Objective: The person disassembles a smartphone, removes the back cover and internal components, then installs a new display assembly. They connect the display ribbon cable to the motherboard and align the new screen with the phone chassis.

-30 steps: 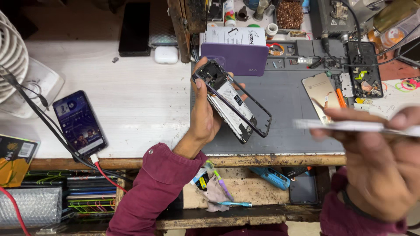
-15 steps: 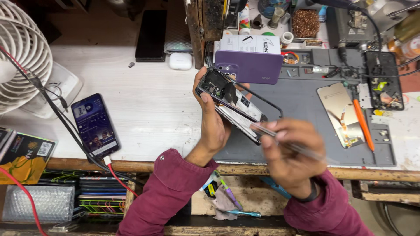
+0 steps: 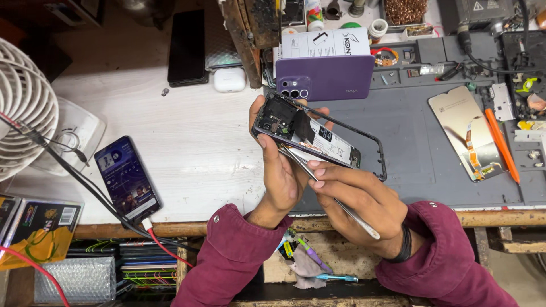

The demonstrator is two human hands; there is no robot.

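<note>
Above the tabletop's front edge, the left hand [image 3: 281, 170] clamps its fingers round an opened dark phone chassis with bare innards [image 3: 310, 135]. The right hand [image 3: 361, 196] pinches slim metal tweezers [image 3: 333, 196] under the phone's lower edge. This looks like prying; next calls for gentle leverage.

Bright, even light is falling from above, leaving only soft shadows. The white counter [image 3: 187, 136] is glaring slightly, and everything is staying sharp, with edges bending mildly.

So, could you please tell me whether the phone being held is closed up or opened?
Opened. The phone in the left hand shows bare internals, and its purple back cover lies apart on the mat.
</note>
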